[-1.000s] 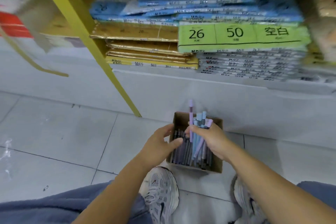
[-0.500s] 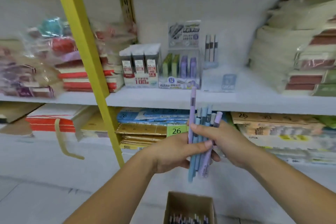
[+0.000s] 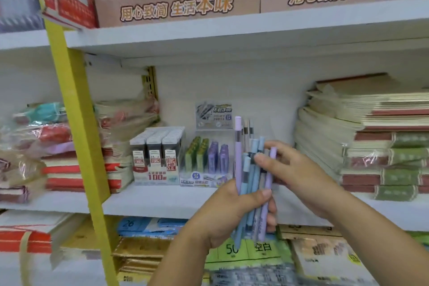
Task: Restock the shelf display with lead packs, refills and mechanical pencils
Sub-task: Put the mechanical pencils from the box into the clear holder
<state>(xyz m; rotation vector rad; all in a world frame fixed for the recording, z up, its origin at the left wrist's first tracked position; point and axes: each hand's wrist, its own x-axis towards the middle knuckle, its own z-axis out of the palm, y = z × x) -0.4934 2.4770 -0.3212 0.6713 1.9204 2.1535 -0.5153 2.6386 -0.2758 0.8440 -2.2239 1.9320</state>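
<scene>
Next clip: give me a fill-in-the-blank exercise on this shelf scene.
1. The left hand grips the pencils ____ the right hand.
2. The post is ____.
3. The refill display holds purple and ____ packs.
4. The lead packs stand to the ____ of the refill display.

Missing words: below; yellow; green; left.

Stacked notebooks (image 3: 371, 137) right of yellow post (image 3: 76, 123); 2 cardboard boxes (image 3: 176, 0) above.

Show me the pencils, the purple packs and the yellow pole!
pencils (image 3: 253, 179), head view, on a blue barrel mid-bunch.
purple packs (image 3: 218, 158), head view, on a pack's front.
yellow pole (image 3: 80, 123), head view, on its middle.
</scene>
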